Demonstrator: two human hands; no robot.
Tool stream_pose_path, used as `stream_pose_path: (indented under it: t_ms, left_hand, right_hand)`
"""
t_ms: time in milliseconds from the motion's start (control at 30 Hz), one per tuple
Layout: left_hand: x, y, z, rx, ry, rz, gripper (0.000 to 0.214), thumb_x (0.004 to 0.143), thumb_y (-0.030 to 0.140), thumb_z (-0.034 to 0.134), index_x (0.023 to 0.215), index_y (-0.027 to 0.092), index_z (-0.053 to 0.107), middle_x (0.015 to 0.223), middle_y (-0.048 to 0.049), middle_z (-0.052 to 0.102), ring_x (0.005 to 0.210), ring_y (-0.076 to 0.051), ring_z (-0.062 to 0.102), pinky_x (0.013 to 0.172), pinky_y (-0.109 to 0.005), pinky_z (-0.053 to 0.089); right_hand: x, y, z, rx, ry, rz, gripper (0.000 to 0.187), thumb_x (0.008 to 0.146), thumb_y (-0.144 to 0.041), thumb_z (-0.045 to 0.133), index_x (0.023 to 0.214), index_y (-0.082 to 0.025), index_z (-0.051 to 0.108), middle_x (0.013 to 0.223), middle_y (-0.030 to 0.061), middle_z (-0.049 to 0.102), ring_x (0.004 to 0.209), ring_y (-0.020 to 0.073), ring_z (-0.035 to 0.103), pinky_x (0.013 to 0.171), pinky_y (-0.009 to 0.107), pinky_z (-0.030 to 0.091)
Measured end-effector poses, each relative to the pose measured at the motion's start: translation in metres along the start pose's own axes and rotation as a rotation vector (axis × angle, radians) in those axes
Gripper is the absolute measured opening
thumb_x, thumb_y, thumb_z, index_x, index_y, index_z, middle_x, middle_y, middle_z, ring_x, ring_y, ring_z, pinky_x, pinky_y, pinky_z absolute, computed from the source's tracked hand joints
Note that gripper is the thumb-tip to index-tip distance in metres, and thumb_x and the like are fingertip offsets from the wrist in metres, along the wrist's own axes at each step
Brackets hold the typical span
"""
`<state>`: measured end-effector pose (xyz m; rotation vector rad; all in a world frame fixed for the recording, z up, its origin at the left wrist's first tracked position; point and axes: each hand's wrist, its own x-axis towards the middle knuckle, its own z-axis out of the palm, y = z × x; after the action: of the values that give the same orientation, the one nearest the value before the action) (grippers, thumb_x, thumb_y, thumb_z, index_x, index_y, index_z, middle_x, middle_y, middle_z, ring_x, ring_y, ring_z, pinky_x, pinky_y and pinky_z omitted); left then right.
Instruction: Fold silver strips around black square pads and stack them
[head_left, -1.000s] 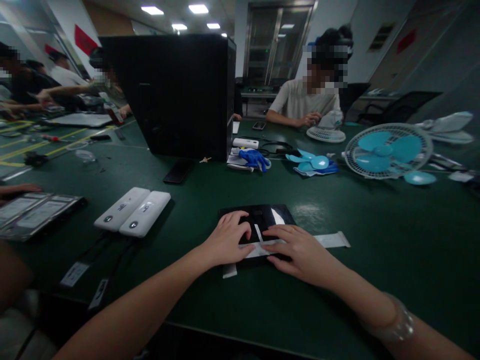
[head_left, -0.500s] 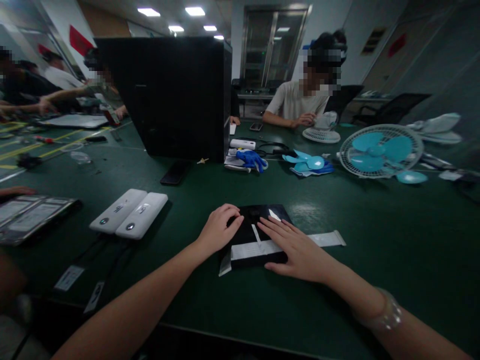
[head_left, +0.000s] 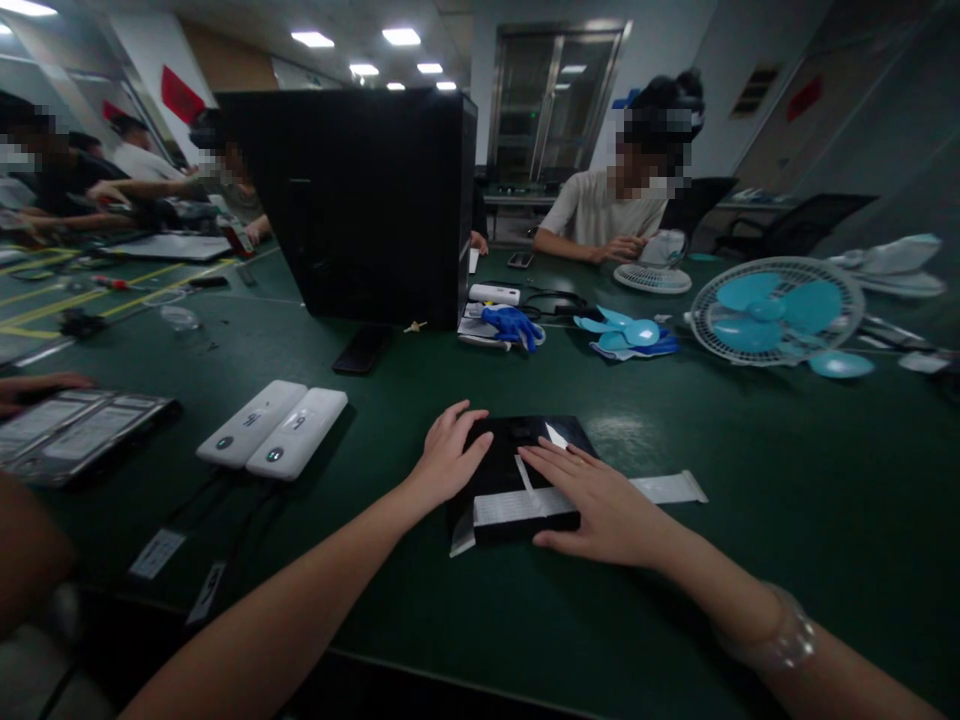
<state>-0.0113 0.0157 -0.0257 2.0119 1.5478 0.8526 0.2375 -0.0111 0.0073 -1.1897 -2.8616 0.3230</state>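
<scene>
A flat, glossy black box-shaped device (head_left: 501, 460) lies on the green table in front of me. A white ribbon cable (head_left: 501, 507) runs across its near part and sticks out past both sides, its left end bent down toward the table. My left hand (head_left: 452, 455) rests at the device's left edge, fingers apart and thumb reaching over its top. My right hand (head_left: 596, 500) lies flat over the device's right part, fingers stretched, covering some of the ribbon cable. Neither hand grips anything that I can see.
Two white power banks (head_left: 296, 435) with cables lie left, beside hard drives (head_left: 86, 425) near another person's hand. Behind stand a large black computer case (head_left: 352, 210), a phone (head_left: 361, 350), blue gloves (head_left: 514, 325), fan blades (head_left: 619, 328) and a fan grille (head_left: 776, 310). A co-worker (head_left: 600, 215) sits opposite.
My left hand's fingers have spread a little, with the thumb farther from them. My right hand stays flat on the device. The whole view has shifted slightly.
</scene>
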Motion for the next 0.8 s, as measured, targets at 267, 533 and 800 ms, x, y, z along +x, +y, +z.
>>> stream_pose_path:
  t_ms: [267, 533, 800]
  left_hand:
    - [0.003, -0.001, 0.005, -0.189, -0.017, -0.137, 0.078, 0.091, 0.061, 0.035, 0.152, 0.024, 0.002, 0.158, -0.0111, 0.014, 0.145, -0.029, 0.012, 0.115, -0.05, 0.016]
    - [-0.003, 0.009, -0.001, -0.26, -0.088, -0.141, 0.081, 0.089, 0.065, 0.037, 0.151, 0.03, 0.0, 0.159, -0.0076, 0.009, 0.145, -0.031, 0.01, 0.114, -0.054, 0.017]
    - [-0.001, 0.014, -0.006, -0.335, -0.119, -0.26, 0.078, 0.089, 0.045, 0.05, 0.151, 0.033, 0.003, 0.159, -0.0077, 0.007, 0.145, -0.031, 0.011, 0.112, -0.056, 0.02]
  right_hand:
    - [0.008, 0.046, -0.002, -0.139, 0.032, 0.197, 0.095, 0.081, -0.077, 0.035, 0.152, -0.015, 0.021, 0.152, 0.01, 0.024, 0.14, 0.0292, 0.022, 0.112, 0.051, 0.025]
    - [-0.015, 0.129, -0.009, -0.17, -0.011, 0.535, 0.096, 0.08, -0.08, 0.024, 0.153, -0.017, 0.015, 0.155, 0.0064, 0.016, 0.142, 0.0285, 0.014, 0.113, 0.051, 0.023]
    - [-0.097, 0.221, -0.014, -0.14, 0.057, 0.942, 0.097, 0.083, -0.077, 0.021, 0.152, -0.008, 0.016, 0.155, 0.0144, 0.015, 0.141, 0.0322, 0.015, 0.109, 0.055, 0.024]
